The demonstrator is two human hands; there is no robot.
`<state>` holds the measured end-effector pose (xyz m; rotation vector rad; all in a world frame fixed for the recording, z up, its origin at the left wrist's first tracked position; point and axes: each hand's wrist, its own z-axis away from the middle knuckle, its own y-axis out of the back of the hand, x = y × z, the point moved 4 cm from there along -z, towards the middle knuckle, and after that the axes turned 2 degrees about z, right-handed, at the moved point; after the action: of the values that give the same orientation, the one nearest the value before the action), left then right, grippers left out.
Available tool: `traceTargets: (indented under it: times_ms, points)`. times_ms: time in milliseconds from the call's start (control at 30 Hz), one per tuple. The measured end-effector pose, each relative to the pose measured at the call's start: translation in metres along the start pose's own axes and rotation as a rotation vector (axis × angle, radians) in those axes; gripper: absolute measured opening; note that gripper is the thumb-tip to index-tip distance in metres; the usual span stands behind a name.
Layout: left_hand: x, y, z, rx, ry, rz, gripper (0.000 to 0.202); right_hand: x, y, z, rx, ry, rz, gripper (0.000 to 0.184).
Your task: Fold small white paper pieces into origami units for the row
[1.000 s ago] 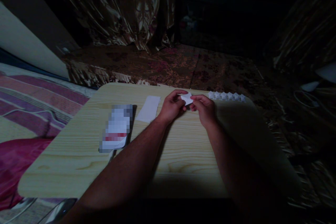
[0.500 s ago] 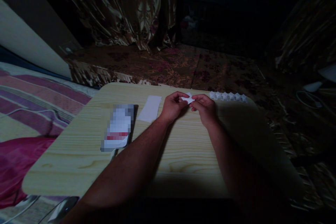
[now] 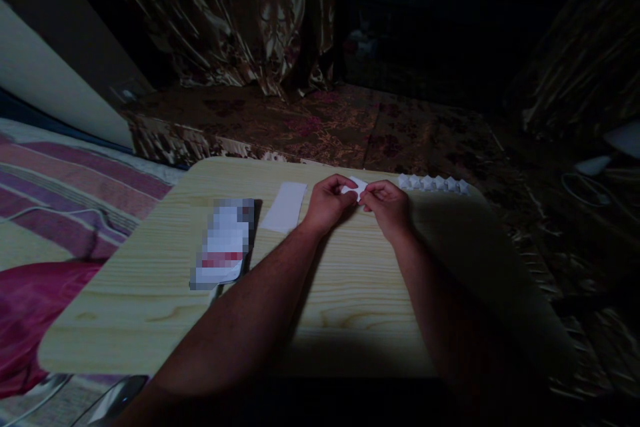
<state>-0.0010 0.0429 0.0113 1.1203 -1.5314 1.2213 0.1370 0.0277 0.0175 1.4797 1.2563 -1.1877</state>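
Observation:
My left hand (image 3: 327,201) and my right hand (image 3: 387,207) meet above the far middle of a light wooden table (image 3: 320,300). Both pinch a small folded piece of white paper (image 3: 356,185) between thumb and fingertips. The fingers of both hands are curled closed on it, and most of the paper is hidden by them. A strip of white paper (image 3: 284,206) lies flat on the table just left of my left hand. A row of several small folded white paper pieces (image 3: 433,183) lines the far edge to the right of my right hand.
A blurred-out rectangular object (image 3: 223,243) lies on the table's left part. A striped pink and purple bedcover (image 3: 60,213) is to the left. Dark patterned cloth (image 3: 325,123) and curtains lie beyond the table. White cables (image 3: 585,190) are at the far right.
My hands have drawn closer together on the small paper. Less of it shows between the fingers than a second ago.

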Motion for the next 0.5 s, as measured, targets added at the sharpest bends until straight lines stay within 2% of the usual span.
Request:
traceTargets:
  times_ms: [500]
  points:
    - [0.0054,-0.0045,0.0021,-0.046,0.006,0.065,0.013,0.0017,-0.0012,0.0027,-0.041,0.027,0.053,0.011]
